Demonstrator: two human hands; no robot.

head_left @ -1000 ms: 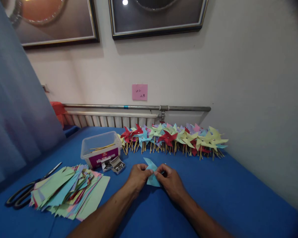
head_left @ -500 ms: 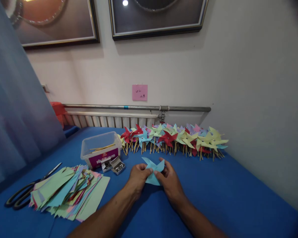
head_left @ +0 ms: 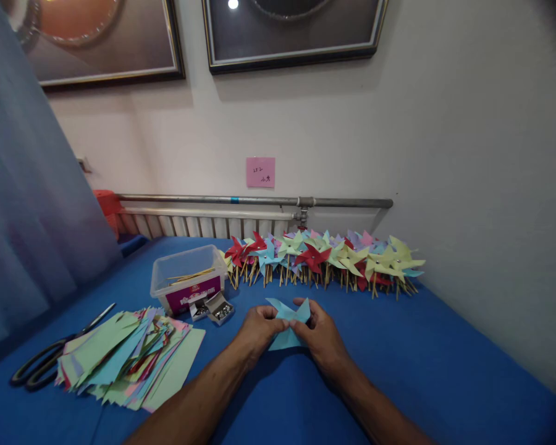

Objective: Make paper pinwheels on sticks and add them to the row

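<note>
Fingers of the left hand [head_left: 258, 329] and right hand [head_left: 322, 337] pinch a light-blue paper [head_left: 287, 320] together, steadying its folded points above the tabletop [head_left: 445, 358] middle.

light blue paper [head_left: 285, 337], blue tablecloth [head_left: 435, 358], black scissors [head_left: 37, 364]

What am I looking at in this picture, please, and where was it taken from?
There is no machine here: a camera worn on a person's head looks forward and down at their two bare hands. The left hand and right hand together pinch a light blue paper piece with folded points, just above a blue table. To the left lie a stack of coloured paper sheets, scissors, a clear plastic box holding thin sticks, and two small open boxes of metal bits. Along the wall stands a row of finished pinwheels.
</note>
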